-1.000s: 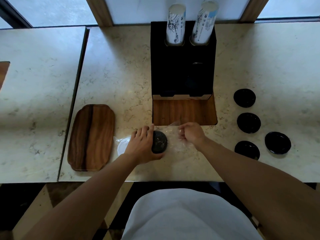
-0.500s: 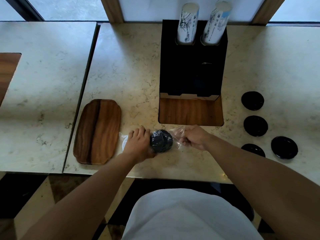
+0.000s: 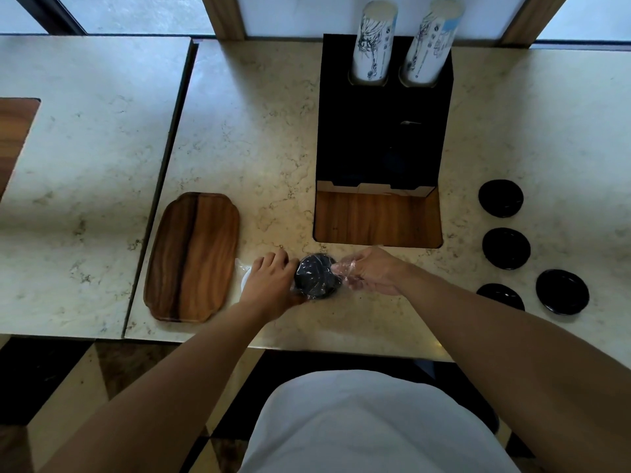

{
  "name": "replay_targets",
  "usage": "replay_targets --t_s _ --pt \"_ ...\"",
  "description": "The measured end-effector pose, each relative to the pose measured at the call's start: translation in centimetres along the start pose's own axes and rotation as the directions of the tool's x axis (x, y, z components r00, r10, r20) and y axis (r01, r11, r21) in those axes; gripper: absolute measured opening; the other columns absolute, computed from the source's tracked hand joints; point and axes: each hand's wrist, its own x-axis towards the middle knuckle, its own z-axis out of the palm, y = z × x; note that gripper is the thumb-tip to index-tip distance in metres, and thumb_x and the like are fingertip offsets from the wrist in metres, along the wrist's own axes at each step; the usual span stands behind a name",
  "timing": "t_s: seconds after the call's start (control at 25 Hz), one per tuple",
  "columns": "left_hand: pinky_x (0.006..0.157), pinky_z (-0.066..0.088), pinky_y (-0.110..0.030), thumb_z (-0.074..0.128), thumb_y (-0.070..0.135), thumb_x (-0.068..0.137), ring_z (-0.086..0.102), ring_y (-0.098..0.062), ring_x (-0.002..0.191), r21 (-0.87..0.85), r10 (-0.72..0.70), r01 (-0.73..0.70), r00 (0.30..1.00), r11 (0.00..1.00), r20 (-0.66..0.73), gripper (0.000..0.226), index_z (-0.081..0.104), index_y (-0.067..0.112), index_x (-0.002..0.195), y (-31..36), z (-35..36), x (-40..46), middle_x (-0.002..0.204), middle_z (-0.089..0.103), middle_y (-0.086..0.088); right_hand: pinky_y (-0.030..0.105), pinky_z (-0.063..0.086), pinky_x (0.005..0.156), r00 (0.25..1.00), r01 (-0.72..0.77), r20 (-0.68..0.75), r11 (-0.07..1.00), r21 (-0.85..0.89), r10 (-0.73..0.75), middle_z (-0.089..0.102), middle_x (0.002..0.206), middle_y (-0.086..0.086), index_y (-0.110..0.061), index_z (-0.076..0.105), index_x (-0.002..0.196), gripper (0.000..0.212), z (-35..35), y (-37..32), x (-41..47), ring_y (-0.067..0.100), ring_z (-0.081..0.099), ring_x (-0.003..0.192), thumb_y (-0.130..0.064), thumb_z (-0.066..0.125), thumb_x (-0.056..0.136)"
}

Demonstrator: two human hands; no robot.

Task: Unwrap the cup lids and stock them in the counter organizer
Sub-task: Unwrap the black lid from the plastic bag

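Note:
A stack of black cup lids [image 3: 317, 276] in a clear plastic sleeve lies on its side near the front of the marble counter. My left hand [image 3: 271, 278] grips the sleeve's left part, with white lids [image 3: 244, 280] peeking out beside it. My right hand [image 3: 372, 270] pinches the bunched open end of the plastic wrap [image 3: 345, 272] just right of the black lids. Behind them stands the black counter organizer [image 3: 382, 138] with a wooden front compartment [image 3: 375, 218]; nothing shows in that compartment.
Two sleeves of paper cups [image 3: 374, 42] stand in the organizer's top holes. Several loose black lids [image 3: 506, 248] lie on the counter at the right. A wooden tray [image 3: 193, 256] lies to the left. The counter's front edge runs just below my hands.
My right hand has closed on the wrap's end and drawn it rightward off the black lids. The camera view has shifted a little; my left hand stays on the sleeve.

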Motion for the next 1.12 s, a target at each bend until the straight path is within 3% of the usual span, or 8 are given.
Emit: replay_targets --t_s 0.12,0.28,0.36,0.52,0.64,0.76,0.96,1.12 --pt "0.11 0.033 -0.042 0.064 0.069 0.082 0.044 -0.031 0.126 0.017 -0.004 0.004 1.0 1.0 0.0 0.09 0.038 0.016 0.15 0.0 0.0 -0.1 0.139 0.047 -0.011 0.026 0.058 0.059 1.0 -0.002 0.031 1.0 -0.004 0.002 0.077 0.074 0.007 -0.006 0.073 0.099 0.028 0.2 -0.1 0.1 0.013 0.067 0.059 -0.006 0.083 0.073" --pt "0.107 0.035 -0.043 0.063 0.069 0.083 0.046 -0.033 0.123 0.031 -0.015 0.015 1.0 0.999 -0.008 0.095 0.033 0.014 0.154 0.2 0.2 -0.2 0.138 0.047 -0.013 0.026 0.056 0.064 1.0 0.025 0.002 0.992 -0.12 -0.025 0.075 0.093 0.01 -0.01 0.071 0.104 0.024 0.8 -0.3 0.2 0.013 0.065 0.066 -0.013 0.082 0.082" --pt "0.107 0.036 -0.044 0.064 0.069 0.082 0.046 -0.032 0.122 0.003 -0.023 0.023 1.0 1.0 -0.021 0.094 0.035 0.014 0.153 0.1 0.3 -0.2 0.136 0.048 -0.012 0.025 0.055 0.063 0.997 0.055 -0.038 0.98 -0.192 -0.063 0.073 0.093 0.008 -0.016 0.07 0.099 0.02 1.0 -0.4 0.2 0.012 0.065 0.068 -0.016 0.081 0.083" --pt "0.107 0.036 -0.042 0.064 0.072 0.08 0.047 -0.029 0.122 -0.019 -0.041 0.04 0.999 0.999 -0.033 0.094 0.036 0.018 0.152 0.1 0.5 -0.1 0.133 0.049 -0.009 0.03 0.059 0.07 0.994 0.054 -0.077 0.975 -0.216 -0.072 0.072 0.085 0.011 -0.01 0.068 0.11 0.027 1.0 -0.5 0.1 0.015 0.066 0.064 -0.005 0.077 0.084" --pt "0.107 0.036 -0.043 0.064 0.071 0.081 0.047 -0.031 0.122 -0.01 -0.03 0.03 0.999 1.0 -0.039 0.093 0.038 0.017 0.152 0.1 0.6 -0.2 0.134 0.049 -0.011 0.029 0.062 0.063 0.998 0.049 -0.039 0.978 -0.202 -0.058 0.074 0.086 0.016 -0.011 0.067 0.108 0.043 0.6 -0.7 -0.1 0.016 0.068 0.062 -0.006 0.085 0.069" --pt "0.109 0.036 -0.043 0.062 0.07 0.083 0.046 -0.032 0.125 0.008 -0.026 0.026 0.999 1.0 -0.034 0.093 0.036 0.016 0.154 0.1 0.6 -0.2 0.138 0.047 -0.012 0.026 0.062 0.058 0.996 0.06 -0.047 0.968 -0.242 -0.074 0.072 0.101 0.018 -0.018 0.068 0.102 0.028 0.5 -0.5 0.3 0.016 0.07 0.062 -0.005 0.079 0.081" --pt "0.112 0.032 -0.045 0.059 0.065 0.089 0.041 -0.035 0.132 0.028 -0.017 0.017 1.0 0.999 -0.009 0.09 0.03 0.014 0.157 0.0 0.5 -0.2 0.144 0.042 -0.016 0.03 0.062 0.062 0.993 0.075 -0.067 0.944 -0.32 -0.102 0.077 0.096 0.012 -0.023 0.072 0.102 0.027 0.9 -0.1 1.4 0.018 0.075 0.066 -0.03 0.084 0.079" --pt "0.114 0.03 -0.046 0.055 0.065 0.091 0.038 -0.036 0.135 0.044 -0.014 0.014 1.0 0.999 0.003 0.088 0.025 0.016 0.159 0.0 0.6 -0.2 0.148 0.039 -0.016 0.039 0.064 0.073 0.996 0.057 -0.044 0.954 -0.296 -0.073 0.077 0.1 0.015 -0.012 0.069 0.117 0.05 0.2 0.0 1.4 0.024 0.077 0.077 -0.031 0.087 0.075"
